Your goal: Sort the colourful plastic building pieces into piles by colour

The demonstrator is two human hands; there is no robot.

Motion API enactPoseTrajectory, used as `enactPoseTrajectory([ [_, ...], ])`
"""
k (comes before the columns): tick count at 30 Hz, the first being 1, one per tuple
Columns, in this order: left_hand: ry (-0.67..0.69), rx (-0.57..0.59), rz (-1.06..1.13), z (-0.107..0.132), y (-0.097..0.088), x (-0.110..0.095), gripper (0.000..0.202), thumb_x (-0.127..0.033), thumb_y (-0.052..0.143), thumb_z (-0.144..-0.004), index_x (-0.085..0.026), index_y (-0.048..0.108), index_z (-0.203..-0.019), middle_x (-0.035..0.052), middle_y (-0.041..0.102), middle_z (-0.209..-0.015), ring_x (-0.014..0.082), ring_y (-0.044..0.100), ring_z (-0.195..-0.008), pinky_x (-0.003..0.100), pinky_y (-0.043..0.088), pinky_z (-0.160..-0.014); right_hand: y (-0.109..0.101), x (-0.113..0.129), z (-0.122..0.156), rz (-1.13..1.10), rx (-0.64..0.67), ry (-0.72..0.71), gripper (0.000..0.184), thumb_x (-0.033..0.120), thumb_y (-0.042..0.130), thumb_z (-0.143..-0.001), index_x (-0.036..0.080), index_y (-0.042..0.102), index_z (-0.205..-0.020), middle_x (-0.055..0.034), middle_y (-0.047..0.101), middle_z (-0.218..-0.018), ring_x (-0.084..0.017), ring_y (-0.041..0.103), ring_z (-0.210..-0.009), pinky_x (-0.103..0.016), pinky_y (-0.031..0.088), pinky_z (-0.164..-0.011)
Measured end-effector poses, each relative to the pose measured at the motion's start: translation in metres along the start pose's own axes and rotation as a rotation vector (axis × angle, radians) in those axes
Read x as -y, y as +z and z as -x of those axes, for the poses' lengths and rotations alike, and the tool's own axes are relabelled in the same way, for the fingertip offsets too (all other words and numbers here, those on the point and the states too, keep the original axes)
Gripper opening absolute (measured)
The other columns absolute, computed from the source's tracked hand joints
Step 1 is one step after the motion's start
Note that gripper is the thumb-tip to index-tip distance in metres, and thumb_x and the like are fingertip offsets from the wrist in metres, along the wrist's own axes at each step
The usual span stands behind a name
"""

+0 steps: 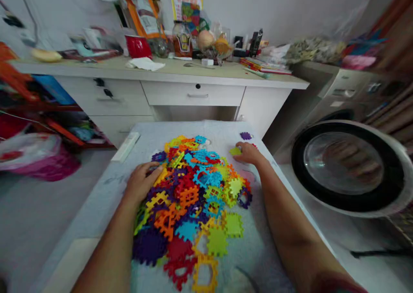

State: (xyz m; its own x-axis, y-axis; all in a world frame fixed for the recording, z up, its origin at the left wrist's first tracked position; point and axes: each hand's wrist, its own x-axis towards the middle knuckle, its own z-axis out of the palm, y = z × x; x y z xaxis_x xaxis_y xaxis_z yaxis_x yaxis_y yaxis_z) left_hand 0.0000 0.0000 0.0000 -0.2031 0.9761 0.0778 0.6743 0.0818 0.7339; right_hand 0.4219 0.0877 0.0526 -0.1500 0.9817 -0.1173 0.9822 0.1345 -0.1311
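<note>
A heap of colourful plastic interlocking building pieces (pixel 189 196) with toothed edges lies on the cloth-covered table (pixel 226 131). At the heap's left edge, my left hand (pixel 142 181) has thumb and fingers closed around a yellow interlocking piece (pixel 161 177); its lower fingers are partly hidden. My right hand (pixel 248 152), to the right of the heap, pinches a yellow-green interlocking piece (pixel 235 151) just above the table. Beyond that hand lies a purple piece (pixel 245 135), with a bit of red showing near my knuckles.
A white box-like strip (pixel 126 146) lies at the table's far left corner. Behind stands a white cabinet (pixel 193 96) topped with a red container (pixel 138 46), a jar (pixel 182 39) and books (pixel 266 65). On the right, a washing machine's round door (pixel 348 166) hangs open.
</note>
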Motion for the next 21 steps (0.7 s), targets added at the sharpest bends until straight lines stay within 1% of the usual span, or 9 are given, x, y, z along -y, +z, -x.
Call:
enactPoseTrajectory([
  [3, -0.004, -0.001, 0.005, -0.001, 0.001, -0.001, 0.064, -0.073, 0.054, -0.075, -0.022, 0.073, -0.11, 0.0092, 0.067, -0.114, 0.0275, 0.063, -0.105, 0.04, 0.05, -0.097, -0.009, -0.012, 0.003, -0.009, -0.055, -0.01, 0.053, 0.037, 0.071, -0.084, 0.014, 0.064, -0.131, -0.0144, 0.073, -0.113, -0.025, 0.068, -0.1, -0.03, 0.049, -0.086],
  [6, -0.013, -0.004, 0.009, -0.002, 0.001, -0.003, 0.065, -0.073, 0.054, -0.075, -0.021, 0.072, -0.11, 0.0097, 0.066, -0.116, 0.0277, 0.063, -0.105, 0.042, 0.049, -0.1, -0.021, -0.029, 0.007, -0.028, -0.12, 0.029, 0.05, 0.038, 0.07, -0.085, 0.014, 0.065, -0.129, -0.0133, 0.073, -0.112, -0.023, 0.069, -0.096, -0.03, 0.049, -0.086],
  [9, -0.017, -0.014, 0.007, -0.001, 0.001, -0.005, 0.066, -0.073, 0.054, -0.074, -0.021, 0.073, -0.109, 0.0101, 0.066, -0.115, 0.0278, 0.063, -0.104, 0.043, 0.048, -0.101, -0.03, -0.047, 0.014, -0.039, -0.177, 0.123, 0.055, 0.042, 0.07, -0.085, 0.012, 0.064, -0.131, -0.0138, 0.073, -0.109, -0.024, 0.069, -0.093, -0.03, 0.05, -0.083],
  [11, -0.015, -0.016, 0.012, -0.001, 0.001, -0.006, 0.066, -0.073, 0.054, -0.073, -0.021, 0.073, -0.109, 0.0099, 0.066, -0.115, 0.0273, 0.064, -0.102, 0.042, 0.05, -0.098, -0.031, -0.056, 0.021, -0.028, -0.195, 0.17, 0.059, 0.046, 0.071, -0.084, 0.011, 0.064, -0.131, -0.0153, 0.073, -0.109, -0.025, 0.069, -0.094, -0.031, 0.05, -0.083],
  [15, -0.013, -0.032, 0.022, 0.0, 0.001, -0.006, 0.062, -0.071, 0.056, -0.074, -0.022, 0.074, -0.107, 0.0086, 0.068, -0.113, 0.0261, 0.065, -0.099, 0.04, 0.052, -0.095, -0.02, -0.065, 0.044, 0.026, -0.178, 0.217, 0.061, 0.049, 0.07, -0.083, 0.012, 0.064, -0.131, -0.0167, 0.071, -0.112, -0.027, 0.068, -0.099, -0.032, 0.049, -0.084],
  [18, -0.014, -0.048, 0.026, 0.0, 0.001, -0.007, 0.058, -0.069, 0.059, -0.073, -0.023, 0.075, -0.104, 0.0072, 0.069, -0.11, 0.0259, 0.065, -0.098, 0.039, 0.052, -0.094, -0.003, -0.066, 0.063, 0.05, -0.17, 0.258, 0.059, 0.049, 0.067, -0.084, 0.013, 0.063, -0.131, -0.0176, 0.07, -0.116, -0.028, 0.068, -0.102, -0.033, 0.049, -0.085],
  [21, -0.016, -0.058, 0.032, 0.0, 0.0, -0.009, 0.055, -0.067, 0.06, -0.073, -0.023, 0.075, -0.102, 0.0068, 0.069, -0.109, 0.0258, 0.065, -0.097, 0.039, 0.052, -0.092, 0.014, -0.063, 0.077, 0.051, -0.168, 0.272, 0.057, 0.047, 0.066, -0.085, 0.013, 0.064, -0.13, -0.0184, 0.07, -0.114, -0.028, 0.067, -0.103, -0.034, 0.048, -0.086],
])
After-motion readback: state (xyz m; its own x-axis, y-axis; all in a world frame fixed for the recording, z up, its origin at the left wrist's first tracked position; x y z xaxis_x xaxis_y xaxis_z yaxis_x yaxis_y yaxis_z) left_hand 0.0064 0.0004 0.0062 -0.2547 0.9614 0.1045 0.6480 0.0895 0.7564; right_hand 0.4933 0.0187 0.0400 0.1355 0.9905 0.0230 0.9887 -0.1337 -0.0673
